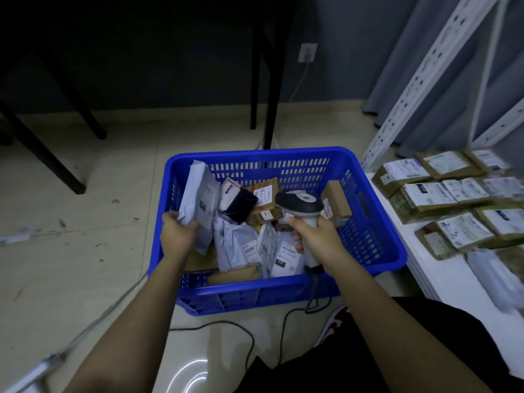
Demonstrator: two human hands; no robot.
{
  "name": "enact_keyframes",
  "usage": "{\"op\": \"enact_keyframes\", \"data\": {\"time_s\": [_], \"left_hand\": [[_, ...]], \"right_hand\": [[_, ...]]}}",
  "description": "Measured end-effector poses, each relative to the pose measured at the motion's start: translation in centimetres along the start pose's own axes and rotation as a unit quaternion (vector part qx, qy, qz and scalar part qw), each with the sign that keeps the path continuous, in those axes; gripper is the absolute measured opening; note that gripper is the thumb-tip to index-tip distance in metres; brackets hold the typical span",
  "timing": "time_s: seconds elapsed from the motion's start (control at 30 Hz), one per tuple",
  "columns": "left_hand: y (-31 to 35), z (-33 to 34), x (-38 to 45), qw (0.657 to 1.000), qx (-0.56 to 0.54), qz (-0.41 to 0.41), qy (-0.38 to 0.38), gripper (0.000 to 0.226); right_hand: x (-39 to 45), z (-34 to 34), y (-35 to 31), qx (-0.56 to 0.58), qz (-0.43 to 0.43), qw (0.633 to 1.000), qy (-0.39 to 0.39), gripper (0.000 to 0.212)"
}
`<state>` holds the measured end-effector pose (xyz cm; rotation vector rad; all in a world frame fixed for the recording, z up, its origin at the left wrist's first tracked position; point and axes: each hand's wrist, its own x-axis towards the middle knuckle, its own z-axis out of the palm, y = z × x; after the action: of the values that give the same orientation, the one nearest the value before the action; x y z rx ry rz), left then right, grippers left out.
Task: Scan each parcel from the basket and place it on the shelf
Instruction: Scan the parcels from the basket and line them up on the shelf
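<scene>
The basket [283,157] is blue, slotted plastic, and stands on the floor [85,222] directly ahead of the person. It holds a loose pile of parcels: grey bags, small cardboard boxes and labelled white packets.

The left hand [178,234] is at the basket's left wall. Its fingers [170,216] are curled round the lower end of a grey bag parcel [198,199], which stands upright and tilted against the inside of that wall, its top edge just above the rim.

The right hand [317,236] is over the right half of the basket. Its fingers wrap the grip of a scanner [300,205], whose head points away from the person, above the pile. The scanner cable [314,290] drops over the near rim and loops across the floor toward the person.

Right of the right-hand fingers, just beside the basket's right wall, is the white shelf [425,268]. Labelled boxes [442,194] lie on it in rows; bare board shows at its near edge. A perforated shelf post [419,80] rises from its far corner.

Left of the left-hand fingers the floor is open. Dark furniture legs [266,80] stand beyond the far rim.
</scene>
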<state>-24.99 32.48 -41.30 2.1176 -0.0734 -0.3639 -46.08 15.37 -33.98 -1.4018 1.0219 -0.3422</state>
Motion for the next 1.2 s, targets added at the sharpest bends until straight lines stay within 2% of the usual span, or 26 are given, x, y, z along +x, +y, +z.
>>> {"op": "enact_keyframes", "data": {"time_s": [0.17, 0.3, 0.43, 0.57, 0.6, 0.7, 0.73, 0.83, 0.93, 1.07, 1.2], "left_hand": [[2.1, -2.1, -3.9, 0.991, -0.121, 0.056, 0.000, 0.041], [6.2, -1.3, -6.7, 0.974, -0.200, 0.063, -0.087, 0.035], [11.3, 1.4, -10.5, 0.951, -0.247, 0.076, -0.173, 0.041], [16.3, 5.0, -15.3, 0.909, -0.282, 0.125, -0.279, 0.045], [17.6, 5.9, -16.7, 0.897, -0.283, 0.141, -0.307, 0.046], [21.6, 8.6, -21.4, 0.854, -0.292, 0.163, -0.400, 0.049], [22.6, 9.5, -22.5, 0.844, -0.289, 0.164, -0.422, 0.051], [25.4, 13.0, -27.3, 0.823, -0.236, 0.203, -0.475, 0.051], [27.2, 15.7, -32.4, 0.801, -0.181, 0.229, -0.522, 0.035], [28.5, 18.4, -37.3, 0.779, -0.143, 0.251, -0.556, 0.040], [28.5, 20.0, -41.3, 0.747, -0.114, 0.275, -0.594, 0.043]], "right_hand": [[-0.4, 0.7, -0.3, 0.052, 0.008, 0.998, 0.029, 0.011], [-1.7, 0.4, -2.2, 0.142, -0.014, 0.986, 0.083, 0.009], [-3.0, -3.6, -5.2, 0.221, -0.079, 0.960, 0.152, 0.026], [-6.1, -10.3, -7.9, 0.251, -0.152, 0.921, 0.256, 0.011], [-6.9, -12.2, -8.3, 0.257, -0.170, 0.910, 0.276, 0.015], [-10.0, -17.4, -9.1, 0.230, -0.209, 0.891, 0.332, 0.052], [-10.8, -18.6, -9.2, 0.212, -0.214, 0.889, 0.346, 0.058], [-14.8, -22.6, -9.1, 0.188, -0.223, 0.869, 0.399, 0.057], [-18.6, -26.6, -7.7, 0.171, -0.222, 0.847, 0.453, 0.052], [-22.9, -31.0, -5.1, 0.166, -0.213, 0.818, 0.508, 0.051], [-26.3, -34.1, -3.2, 0.142, -0.174, 0.830, 0.510, 0.051]]}}
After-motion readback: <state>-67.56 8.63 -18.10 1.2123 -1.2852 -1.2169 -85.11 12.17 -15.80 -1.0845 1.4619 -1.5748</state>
